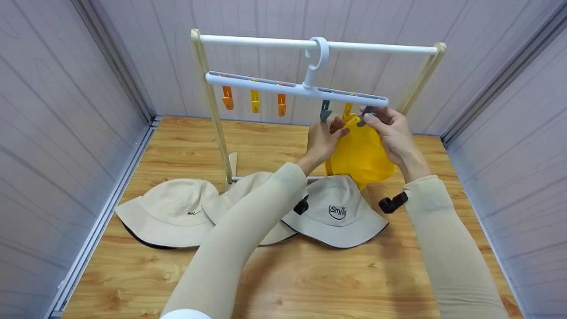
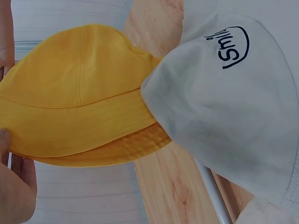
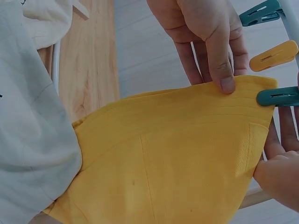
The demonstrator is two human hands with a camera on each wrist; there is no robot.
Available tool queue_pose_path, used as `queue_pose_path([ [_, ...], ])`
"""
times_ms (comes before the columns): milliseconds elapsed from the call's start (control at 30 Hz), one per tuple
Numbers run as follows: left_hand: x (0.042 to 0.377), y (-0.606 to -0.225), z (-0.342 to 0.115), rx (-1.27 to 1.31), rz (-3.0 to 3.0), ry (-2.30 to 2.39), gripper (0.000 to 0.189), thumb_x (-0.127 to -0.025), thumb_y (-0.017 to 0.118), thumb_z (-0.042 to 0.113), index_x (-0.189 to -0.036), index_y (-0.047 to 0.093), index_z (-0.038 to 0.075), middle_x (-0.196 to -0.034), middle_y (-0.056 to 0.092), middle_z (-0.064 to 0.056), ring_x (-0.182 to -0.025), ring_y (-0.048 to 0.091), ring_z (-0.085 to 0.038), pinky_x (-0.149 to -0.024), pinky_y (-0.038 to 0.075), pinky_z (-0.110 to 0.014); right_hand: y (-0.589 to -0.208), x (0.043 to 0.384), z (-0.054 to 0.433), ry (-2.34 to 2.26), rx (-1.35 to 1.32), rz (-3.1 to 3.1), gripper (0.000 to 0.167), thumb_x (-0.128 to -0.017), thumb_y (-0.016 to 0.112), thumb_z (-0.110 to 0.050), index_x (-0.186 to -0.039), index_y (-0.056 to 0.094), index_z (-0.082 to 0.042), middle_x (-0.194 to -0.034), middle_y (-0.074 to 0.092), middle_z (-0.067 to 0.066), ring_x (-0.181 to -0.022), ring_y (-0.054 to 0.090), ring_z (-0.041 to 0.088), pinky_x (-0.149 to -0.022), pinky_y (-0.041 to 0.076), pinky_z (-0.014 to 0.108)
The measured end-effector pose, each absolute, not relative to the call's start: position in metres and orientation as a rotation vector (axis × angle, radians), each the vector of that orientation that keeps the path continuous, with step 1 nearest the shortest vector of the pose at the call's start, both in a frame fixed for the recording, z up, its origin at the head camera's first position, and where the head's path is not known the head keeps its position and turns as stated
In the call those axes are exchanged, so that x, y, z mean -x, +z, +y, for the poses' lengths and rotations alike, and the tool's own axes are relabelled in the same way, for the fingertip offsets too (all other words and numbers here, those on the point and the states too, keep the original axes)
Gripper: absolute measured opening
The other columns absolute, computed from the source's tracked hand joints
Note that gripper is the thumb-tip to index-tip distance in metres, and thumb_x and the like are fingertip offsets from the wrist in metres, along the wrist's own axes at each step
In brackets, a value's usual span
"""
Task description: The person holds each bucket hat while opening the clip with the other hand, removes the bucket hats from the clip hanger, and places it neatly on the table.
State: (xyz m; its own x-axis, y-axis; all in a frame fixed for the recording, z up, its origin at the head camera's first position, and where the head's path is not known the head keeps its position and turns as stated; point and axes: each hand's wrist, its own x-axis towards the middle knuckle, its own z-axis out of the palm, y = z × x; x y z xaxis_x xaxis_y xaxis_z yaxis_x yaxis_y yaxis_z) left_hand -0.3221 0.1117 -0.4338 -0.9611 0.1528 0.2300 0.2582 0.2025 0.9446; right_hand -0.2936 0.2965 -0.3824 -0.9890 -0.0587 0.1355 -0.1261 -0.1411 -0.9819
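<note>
In the head view my left hand (image 1: pixel 322 138) pinches the brim of a yellow bucket hat (image 1: pixel 361 153), thumb on one side and fingers on the other. My right hand (image 1: pixel 394 133) holds the dark green clip (image 1: pixel 366 117) at the right end of a white clip hanger (image 1: pixel 266 85). The right wrist view shows this green clip (image 3: pixel 278 96) over the corner of the yellow brim. A yellow clip (image 3: pixel 273 56) and another green clip (image 3: pixel 260 13) hang beside it, off the hat. The hat's crown points downward, its lower part behind a grey "Smile" hat (image 1: pixel 334 208).
The hanger's hook hangs on the white rail (image 1: pixel 266 41) of a wooden-sided rack (image 1: pixel 211 106). Orange and yellow clips (image 1: pixel 254 101) hang at its left half. Two cream bucket hats (image 1: pixel 168 208) (image 1: pixel 248 190) lie on the wood-look floor (image 1: pixel 310 283), left of the grey one. Panel walls stand around.
</note>
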Motion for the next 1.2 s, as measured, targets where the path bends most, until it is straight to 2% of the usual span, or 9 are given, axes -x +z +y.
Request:
queue_pose_path([
  [200, 0.322, -0.434, 0.113, 0.405, -2.352, -1.916, 0.013, -0.101, 0.070, 0.011, -0.114, 0.070, 0.010, -0.112, 0.073, -0.002, -0.105, 0.070, -0.011, -0.094, 0.056, -0.016, -0.382, 0.293, 0.295, 2.288, -0.222, -2.031, 0.049, -0.096, 0.079, -0.018, -0.137, 0.063, 0.004, -0.125, 0.073, 0.010, -0.115, 0.064, 0.023, -0.109, 0.050, 0.024],
  [367, 0.322, -0.435, 0.114, 0.416, -2.341, -1.911, 0.012, -0.101, 0.071, 0.011, -0.113, 0.070, 0.010, -0.111, 0.073, -0.002, -0.104, 0.070, -0.011, -0.093, 0.056, -0.015, -0.383, 0.293, 0.294, 2.230, -0.189, -2.046, 0.045, -0.097, 0.079, -0.018, -0.135, 0.066, 0.003, -0.120, 0.074, 0.007, -0.112, 0.064, 0.021, -0.107, 0.051, 0.023],
  [567, 0.322, -0.435, 0.114, 0.410, -2.366, -1.845, 0.011, -0.101, 0.072, 0.015, -0.111, 0.070, 0.011, -0.112, 0.073, -0.001, -0.105, 0.069, -0.011, -0.094, 0.056, -0.016, -0.382, 0.294, 0.291, 2.199, -0.131, -2.035, 0.045, -0.095, 0.081, -0.022, -0.132, 0.069, -0.001, -0.124, 0.073, 0.011, -0.112, 0.063, 0.023, -0.106, 0.052, 0.024],
  [933, 0.322, -0.434, 0.113, 0.424, -2.368, -1.790, 0.014, -0.100, 0.073, 0.015, -0.112, 0.071, 0.009, -0.113, 0.075, -0.003, -0.105, 0.071, -0.012, -0.093, 0.055, -0.015, -0.379, 0.296, 0.286, 2.179, -0.076, -2.019, 0.043, -0.093, 0.083, -0.023, -0.128, 0.072, -0.001, -0.116, 0.075, 0.007, -0.105, 0.066, 0.020, -0.102, 0.054, 0.023],
  [1200, 0.322, -0.435, 0.113, 0.406, -2.371, -1.812, 0.013, -0.099, 0.074, 0.012, -0.112, 0.072, 0.009, -0.112, 0.075, -0.002, -0.103, 0.071, -0.011, -0.091, 0.056, -0.014, -0.379, 0.297, 0.284, 2.169, -0.036, -2.021, 0.046, -0.093, 0.083, -0.024, -0.129, 0.070, 0.001, -0.116, 0.074, 0.008, -0.107, 0.069, 0.021, -0.109, 0.052, 0.029],
])
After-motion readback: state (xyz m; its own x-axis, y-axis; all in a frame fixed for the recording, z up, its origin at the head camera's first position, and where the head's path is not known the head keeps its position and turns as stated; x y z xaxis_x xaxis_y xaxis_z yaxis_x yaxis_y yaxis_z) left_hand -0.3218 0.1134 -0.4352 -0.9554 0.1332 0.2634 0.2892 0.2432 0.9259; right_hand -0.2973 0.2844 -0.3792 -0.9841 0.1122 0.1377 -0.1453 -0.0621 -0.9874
